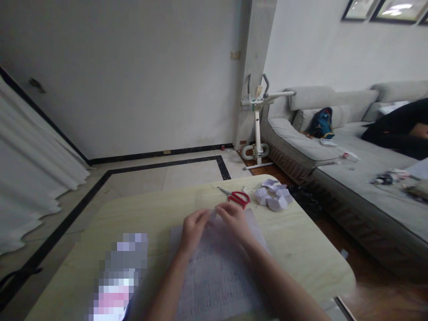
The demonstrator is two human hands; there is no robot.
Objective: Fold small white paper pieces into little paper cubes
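Observation:
My left hand (194, 225) and my right hand (234, 218) meet above the middle of the table. Pinched between the fingers of both is a small piece of pale paper (213, 215), mostly covered by the fingertips. Beneath my hands and forearms lies a large sheet of paper (217, 281) with faint writing or print, too blurred to read. Just beyond my right hand rest red-handled scissors (239, 197), blades pointing left. To their right is a cluster of folded white paper pieces (274, 195).
A pixelated object lies on the left of the wooden table (294, 249). Beyond the table's right edge are a black plastic bag (304, 198) and a grey sofa (361, 178) with a blue backpack (323, 122) and a person's dark-clothed leg. White exercise equipment (257, 129) stands behind.

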